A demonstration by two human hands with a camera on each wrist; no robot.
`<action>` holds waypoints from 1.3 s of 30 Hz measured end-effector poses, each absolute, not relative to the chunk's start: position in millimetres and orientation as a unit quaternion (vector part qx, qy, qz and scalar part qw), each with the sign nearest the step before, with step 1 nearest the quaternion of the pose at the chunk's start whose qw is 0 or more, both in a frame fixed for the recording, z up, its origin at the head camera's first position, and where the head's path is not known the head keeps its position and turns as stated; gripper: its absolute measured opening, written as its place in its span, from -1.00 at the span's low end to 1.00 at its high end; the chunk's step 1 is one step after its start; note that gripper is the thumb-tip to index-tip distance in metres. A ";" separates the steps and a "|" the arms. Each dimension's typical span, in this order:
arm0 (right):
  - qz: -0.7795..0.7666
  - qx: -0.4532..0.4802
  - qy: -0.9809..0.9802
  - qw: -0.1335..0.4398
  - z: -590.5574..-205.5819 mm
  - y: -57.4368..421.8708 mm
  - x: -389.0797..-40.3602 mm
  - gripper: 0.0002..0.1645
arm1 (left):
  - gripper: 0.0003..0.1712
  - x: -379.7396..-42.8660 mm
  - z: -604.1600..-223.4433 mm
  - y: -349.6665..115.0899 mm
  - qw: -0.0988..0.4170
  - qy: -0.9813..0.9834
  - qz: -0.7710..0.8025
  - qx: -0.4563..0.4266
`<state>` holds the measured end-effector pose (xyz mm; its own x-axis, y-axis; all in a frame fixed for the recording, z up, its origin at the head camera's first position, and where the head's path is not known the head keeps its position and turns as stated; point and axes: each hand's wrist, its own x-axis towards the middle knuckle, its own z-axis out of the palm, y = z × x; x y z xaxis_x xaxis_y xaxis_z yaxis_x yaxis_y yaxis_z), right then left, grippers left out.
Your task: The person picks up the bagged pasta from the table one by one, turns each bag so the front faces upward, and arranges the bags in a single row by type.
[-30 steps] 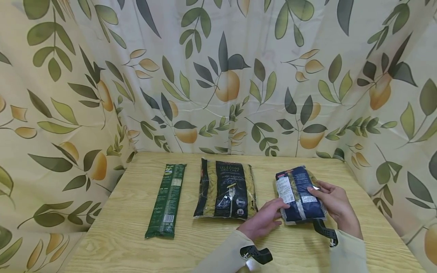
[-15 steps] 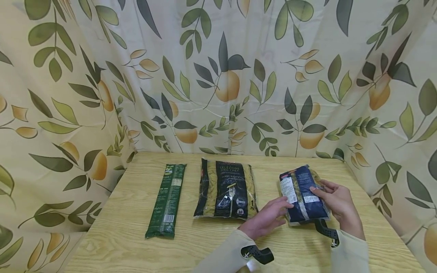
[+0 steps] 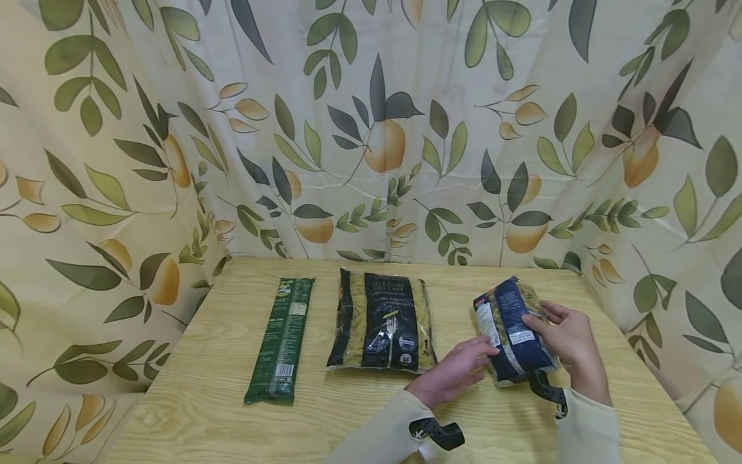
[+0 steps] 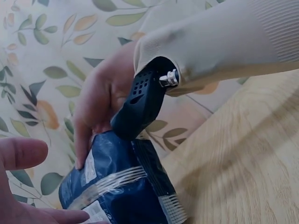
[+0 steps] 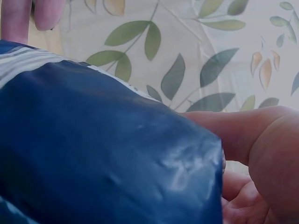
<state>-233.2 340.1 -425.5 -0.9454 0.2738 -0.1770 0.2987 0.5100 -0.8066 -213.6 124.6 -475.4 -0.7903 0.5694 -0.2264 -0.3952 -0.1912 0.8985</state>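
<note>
A blue pasta bag (image 3: 510, 328) with a white label is held tilted at the right of the table, and my right hand (image 3: 570, 341) grips its right side, thumb across the front. My left hand (image 3: 452, 374) is at the bag's left edge, fingers extended, fingertips touching it. In the left wrist view, the left thumb (image 4: 23, 154) stays apart from the bag. The blue wrapper (image 5: 112, 140) fills much of the right wrist view and hides part of the right hand's fingers. Left of my hands lies a black bag of penne (image 3: 385, 322).
A long green pasta packet (image 3: 281, 341) lies on the left part of the wooden table (image 3: 191, 386). A leaf-and-fruit patterned curtain (image 3: 371, 193) hangs behind the table and along both sides. Each wrist wears a black camera mount (image 3: 437, 433).
The blue bag has shifted slightly right and turned, so more of its clear right side shows. My left hand moved a little right with it. The other packs stay in place.
</note>
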 end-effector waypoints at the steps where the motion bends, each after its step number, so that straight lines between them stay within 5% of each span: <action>1: -0.463 0.162 0.871 0.012 -424.8 338.3 -233.2 -0.05 | -0.28 -214.0 -475.8 124.2 0.313 0.554 0.767 0.081; 39: -0.449 0.055 0.892 -0.010 -418.1 302.7 -232.9 -0.17 | -0.31 -218.1 -479.6 116.3 0.304 0.548 0.777 0.057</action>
